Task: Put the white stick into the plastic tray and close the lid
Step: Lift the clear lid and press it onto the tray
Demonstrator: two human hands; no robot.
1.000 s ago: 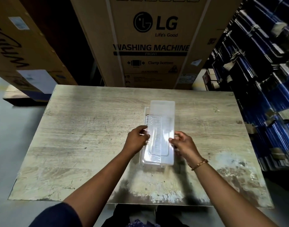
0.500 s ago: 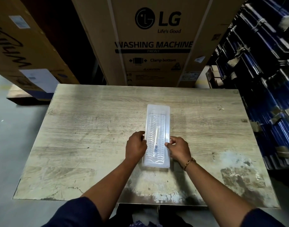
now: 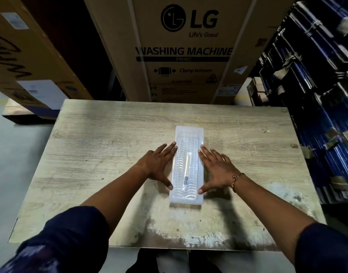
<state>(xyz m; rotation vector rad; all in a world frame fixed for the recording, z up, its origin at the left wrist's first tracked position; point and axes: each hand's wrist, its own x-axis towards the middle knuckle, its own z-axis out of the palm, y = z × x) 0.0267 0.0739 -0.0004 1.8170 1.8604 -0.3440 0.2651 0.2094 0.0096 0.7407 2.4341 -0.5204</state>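
A long clear plastic tray lies lengthwise in the middle of the wooden table, with its clear lid down flat over it. Through the lid I see the white stick lying along the tray's ribbed floor, a dark mark near its near end. My left hand rests flat on the table against the tray's left side, fingers spread, fingertips and thumb touching its edge. My right hand mirrors it on the right side, a gold bracelet at the wrist. Neither hand holds anything.
A large LG washing machine carton stands right behind the table's far edge. Another brown carton leans at the back left. Stacked dark blue goods line the right side. Grey floor lies to the left.
The lid, held raised over the tray a second ago, has come down flat. My hands have let go of it, opened and spread out beside the tray.
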